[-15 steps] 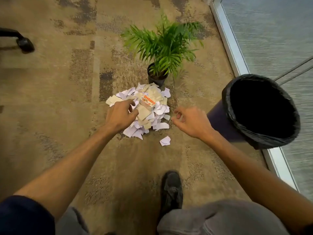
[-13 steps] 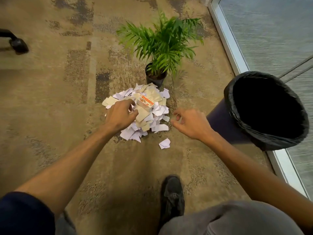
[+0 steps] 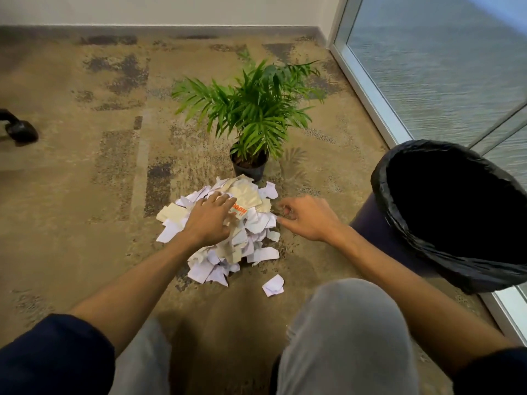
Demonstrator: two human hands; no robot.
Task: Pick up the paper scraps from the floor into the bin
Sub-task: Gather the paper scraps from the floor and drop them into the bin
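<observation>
This looks like an office corner. Patterned tan commercial carpet (image 3: 85,195) runs to a grey baseboard (image 3: 171,30), floor-to-ceiling frosted glass (image 3: 442,67) sits in a pale metal frame, a black chair caster (image 3: 21,132) shows at the left edge, and a small potted palm (image 3: 253,109) stands near a bag-lined bin (image 3: 405,218).

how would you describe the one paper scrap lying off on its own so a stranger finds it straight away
Start at the black-lined bin by the glass wall, then look left to the paper pile in front of the potted plant. The lone scrap lies on bare carpet just nearer the person than the pile's right edge. It alone touches no other paper.
</observation>
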